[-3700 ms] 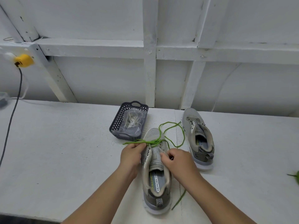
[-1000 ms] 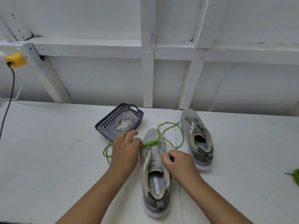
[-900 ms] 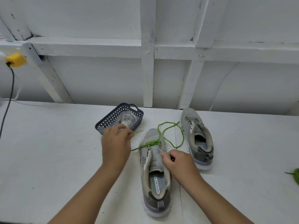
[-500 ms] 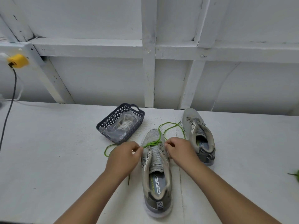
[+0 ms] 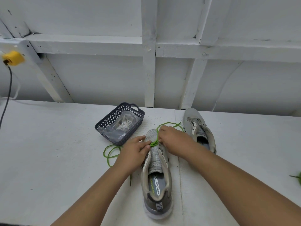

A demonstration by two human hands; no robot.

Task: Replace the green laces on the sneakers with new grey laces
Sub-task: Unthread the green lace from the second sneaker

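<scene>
On the white table in front of you stand two grey sneakers, toes pointing away. Your two hands meet over the toe end of the near sneaker. Your left hand rests against its left side with fingers curled beside the green lace; whether they actually pinch it cannot be told. Your right hand has its fingers curled down on the same lace at the lowest eyelets. One green lace is threaded here: its loose length coils on the table to the left of the shoe, and another loop arcs beyond your right hand toward the second sneaker, which stands just to the right and shows no lace. One dark basket sits near the far left of the shoes, holding one clear bag of pale laces. One scrap of green lies at the right edge.
</scene>
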